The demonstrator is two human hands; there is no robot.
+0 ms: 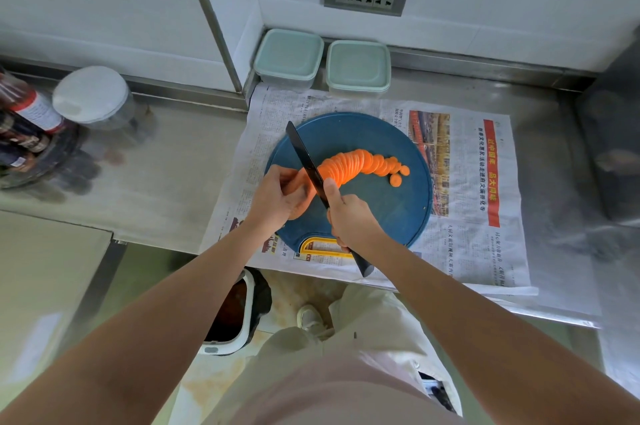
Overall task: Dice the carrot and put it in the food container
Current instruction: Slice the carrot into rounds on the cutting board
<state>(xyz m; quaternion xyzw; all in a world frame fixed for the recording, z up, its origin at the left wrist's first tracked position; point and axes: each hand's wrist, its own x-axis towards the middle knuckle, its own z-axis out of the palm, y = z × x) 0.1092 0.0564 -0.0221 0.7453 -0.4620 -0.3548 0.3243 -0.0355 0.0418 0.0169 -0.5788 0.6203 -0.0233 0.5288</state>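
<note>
Two hands: both at work over the blue cutting board (388,216), which sits on newspaper (478,251) near the counter's front edge.
Left hand: my left hand (277,196) is curled around the uncut stub of the carrot (298,206), fingers clenched on it to pin it to the board.
Right hand: my right hand (349,220) is wrapped tight around the handle of the black knife (306,161), thumb up along the blade's side.
Carrot slices: a leaning row of thin rounds (356,165) runs from the blade toward the board's right side, with a few loose coins at the far end.
Step in hand: slicing into rounds; I judge the dicing proper has not begun.
Food containers: two lidded tubs (289,57) stand at the counter's back edge by the wall, well apart from the carrot.
Next move: finish the stub with my fingertips tucked away from the edge, then stack rounds and cross-cut them; a tub lid must come off before loading.
</note>
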